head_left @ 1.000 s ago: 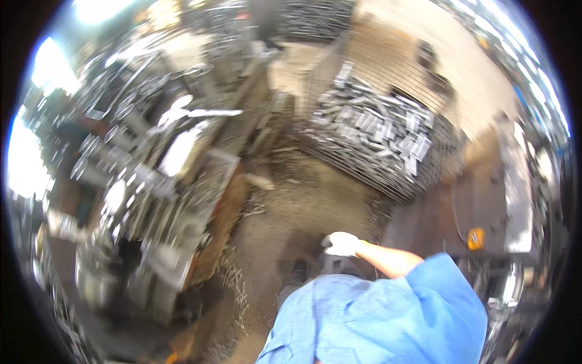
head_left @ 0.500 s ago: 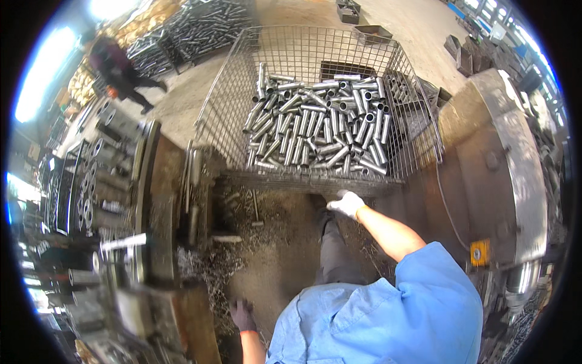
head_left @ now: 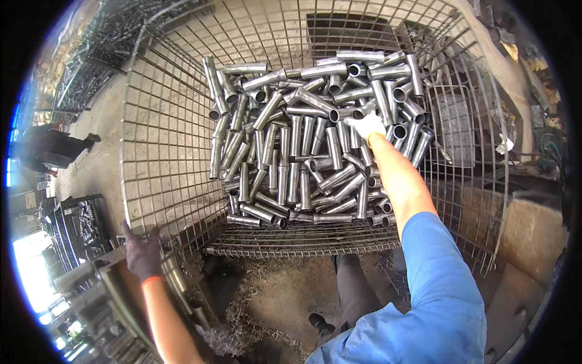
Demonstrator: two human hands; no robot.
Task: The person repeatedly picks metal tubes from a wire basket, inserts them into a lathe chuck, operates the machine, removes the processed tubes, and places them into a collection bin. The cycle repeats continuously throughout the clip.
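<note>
A large wire mesh basket [head_left: 173, 91] stands before me, with a heap of short metal tubes [head_left: 333, 148] in it, each flared at one end. My right hand [head_left: 367, 125], in a white glove, reaches over the basket's near side and touches tubes at the right of the heap. Its thumb stands apart from the fingers, and the fingertips are partly hidden. At the basket's near left corner is my left hand [head_left: 143, 253] in a dark glove with an orange cuff. Its fingers are spread and hold nothing; whether they touch the wire I cannot tell.
Machinery with cylindrical metal parts [head_left: 173, 273] is close by my left arm. A rusty metal block [head_left: 515, 233] stands right of the basket. Metal shavings [head_left: 242, 303] litter the floor by my feet. Another person [head_left: 54, 147] is at the far left, near stacked tubes [head_left: 91, 67].
I have come nearer to the basket. My right hand has moved forward from outside its near side onto the tubes. My left hand has risen from low beside me to the basket's left corner.
</note>
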